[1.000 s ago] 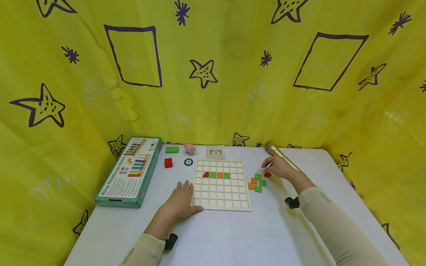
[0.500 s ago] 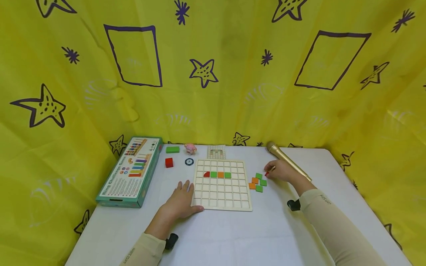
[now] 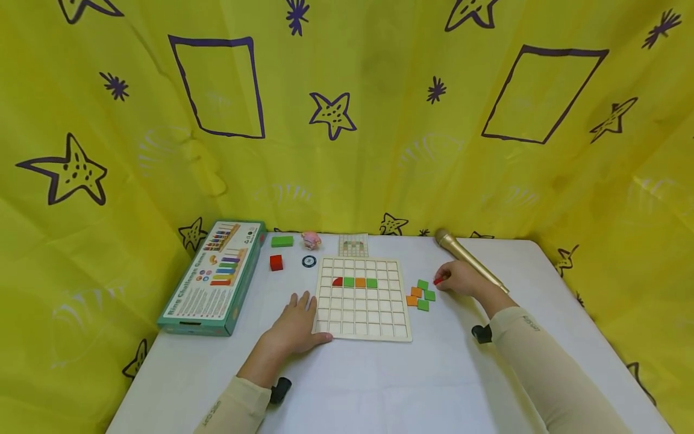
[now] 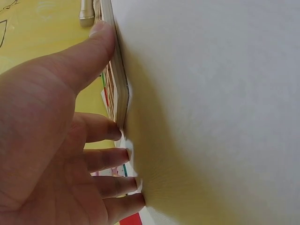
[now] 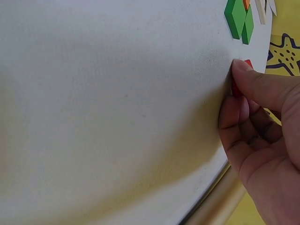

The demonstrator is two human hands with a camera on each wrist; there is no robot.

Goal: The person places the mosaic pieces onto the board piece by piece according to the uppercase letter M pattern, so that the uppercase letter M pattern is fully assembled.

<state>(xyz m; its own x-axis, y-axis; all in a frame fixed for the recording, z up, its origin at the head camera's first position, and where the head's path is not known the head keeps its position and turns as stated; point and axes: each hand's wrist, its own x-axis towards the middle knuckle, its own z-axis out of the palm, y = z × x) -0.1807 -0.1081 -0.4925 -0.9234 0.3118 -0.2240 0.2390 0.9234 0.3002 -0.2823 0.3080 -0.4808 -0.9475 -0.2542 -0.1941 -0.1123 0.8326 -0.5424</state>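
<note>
At the board's lower left corner rests my left hand (image 3: 295, 325), fingers spread and thumb along the near edge. The pale wooden grid board (image 3: 361, 311) has one row with a red rounded tile (image 3: 338, 281), a green, an orange and another green tile. Right of the board, my right hand (image 3: 461, 280) pinches a small red tile (image 5: 236, 87) between thumb and fingers, close to the tabletop. Part of that tile is covered by the fingers. Several loose green and orange tiles (image 3: 416, 292) lie between the board and this hand.
A pattern card (image 3: 353, 246) lies behind the board. A gold microphone (image 3: 472, 260) lies beyond my right hand. To the left are a game box (image 3: 214, 277), a green block (image 3: 282, 242), a red cube (image 3: 276, 263), a round chip (image 3: 309, 261) and a pink toy (image 3: 311, 240).
My right hand has taken hold of the red tile that was lying on the table and shifted slightly right and nearer. The left hand stays at the board's corner.
</note>
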